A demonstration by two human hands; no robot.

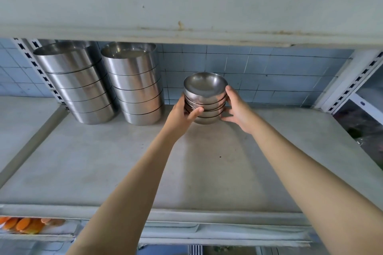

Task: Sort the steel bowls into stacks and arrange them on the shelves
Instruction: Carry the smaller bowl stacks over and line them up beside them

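A stack of several small round steel bowls [205, 97] sits toward the back of the grey shelf [124, 172], near the tiled wall. My left hand [182, 116] wraps its left side, thumb across the lower bowls. My right hand [236, 109] presses the right side, fingertips at the top rim and under the base. Whether the stack's base rests on the shelf or hangs just above it, I cannot tell. To the left stand two tall stacks of wide straight-walled steel bowls [78, 85] [136, 87].
The shelf above [186, 6] overhangs low over the stacks. Slotted white uprights [352, 87] [41, 72] frame the bay. A neighbouring shelf [20, 126] lies at left. Orange items [24, 224] show on the shelf below, and dark items [364, 130] lie at right.
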